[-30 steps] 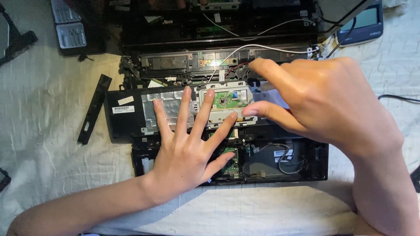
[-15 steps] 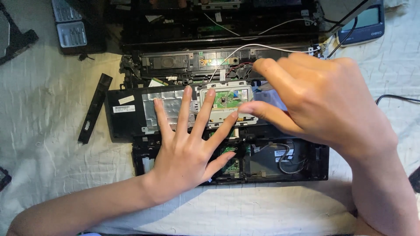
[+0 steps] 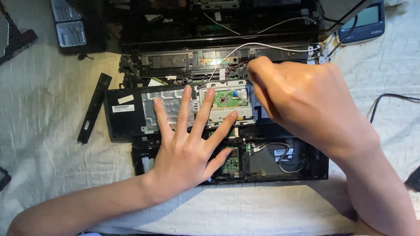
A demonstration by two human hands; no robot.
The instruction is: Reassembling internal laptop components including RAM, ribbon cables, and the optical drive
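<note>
A dismantled black laptop (image 3: 284, 168) lies on a white cloth. Its loose upper cover (image 3: 127, 118), foil-lined underneath, lies flipped over the base. My left hand (image 3: 188, 144) rests flat on that cover, fingers spread, fingertips on the foil and on the touchpad board (image 3: 225, 102) with its small green circuit. My right hand (image 3: 302, 102) hovers over the cover's right end, fingers curled down beside the touchpad board. Whether it pinches anything is hidden. A white cable (image 3: 262, 46) runs above it.
A black plastic strip (image 3: 94, 107) lies left of the laptop. A screwdriver bit case (image 3: 68, 24) sits at the top left, a small blue device (image 3: 365, 22) at the top right. A black cord (image 3: 389, 100) crosses the cloth on the right.
My right hand has shifted slightly up and right, its fingers lifting off the touchpad board's right edge. My left hand stays flat on the cover.
</note>
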